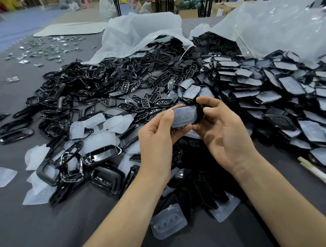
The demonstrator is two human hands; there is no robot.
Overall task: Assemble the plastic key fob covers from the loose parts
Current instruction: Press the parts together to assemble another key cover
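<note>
Both hands hold one key fob cover (186, 116) above the table's middle: a black plastic frame with a translucent white button pad set in it. My left hand (156, 138) grips its left end, thumb on the pad's face. My right hand (224, 129) pinches its right end, fingers curled over the black rim. Loose black frames (103, 158) and loose translucent pads (118, 122) lie in front of me and to the left. Black button inserts (155, 101) lie just beyond my hands. A big heap of assembled covers (270, 93) spreads to the right.
Two open clear plastic bags (135, 37) (272, 27) spill black parts at the back. Small shiny metal pieces (48, 49) are scattered at the far left on the grey table (25, 220). A white pen-like tool (314, 171) lies at the right edge. One pad (169, 220) lies between my forearms.
</note>
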